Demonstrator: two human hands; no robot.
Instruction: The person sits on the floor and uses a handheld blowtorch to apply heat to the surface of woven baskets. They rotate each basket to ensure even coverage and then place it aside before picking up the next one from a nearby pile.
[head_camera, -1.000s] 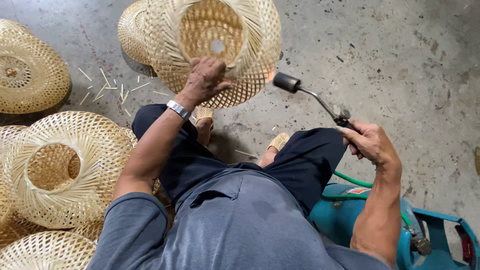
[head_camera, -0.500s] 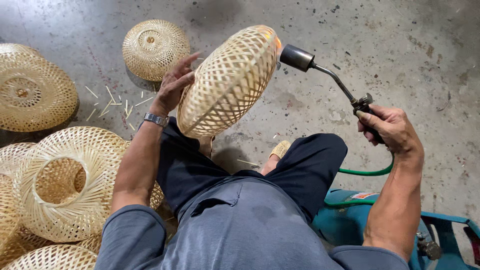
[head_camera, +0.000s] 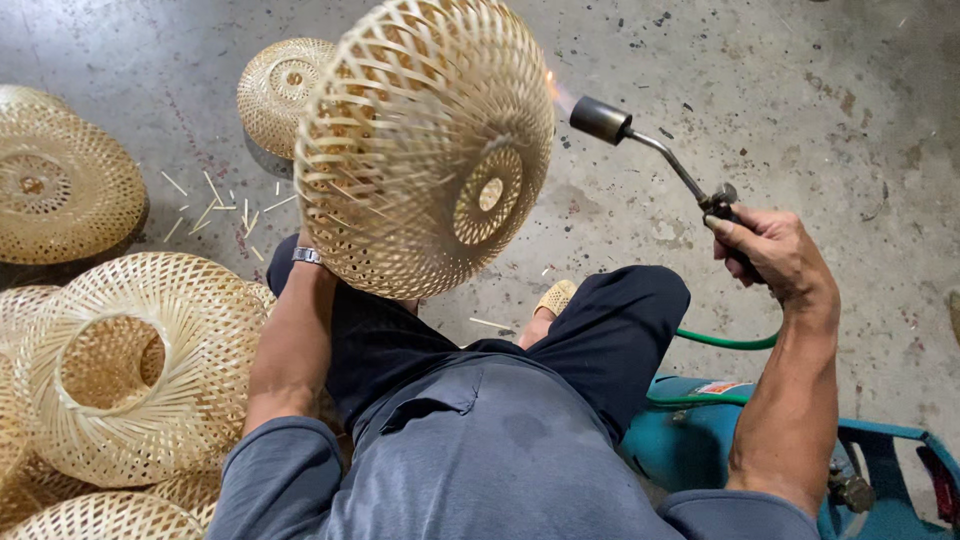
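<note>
A round woven bamboo shade (head_camera: 420, 140) is raised in front of me, its closed end with a small centre hole turned toward the camera. My left hand (head_camera: 322, 243) grips it from behind and is almost wholly hidden by it; only the wrist with a metal watch shows. My right hand (head_camera: 770, 252) is shut on the handle of a gas torch (head_camera: 650, 150). The torch's dark nozzle points at the shade's upper right edge, where a small flame flickers.
A green hose (head_camera: 725, 340) runs from the torch to a teal gas tank (head_camera: 700, 440) at my right. Several more woven shades lie on the concrete floor: one at far left (head_camera: 60, 190), one behind (head_camera: 275, 90), a large one at lower left (head_camera: 140, 365). Bamboo slivers are scattered nearby.
My left hand has turned the shade, so its closed end now faces me instead of its side. The torch nozzle has stayed at the shade's right edge.
</note>
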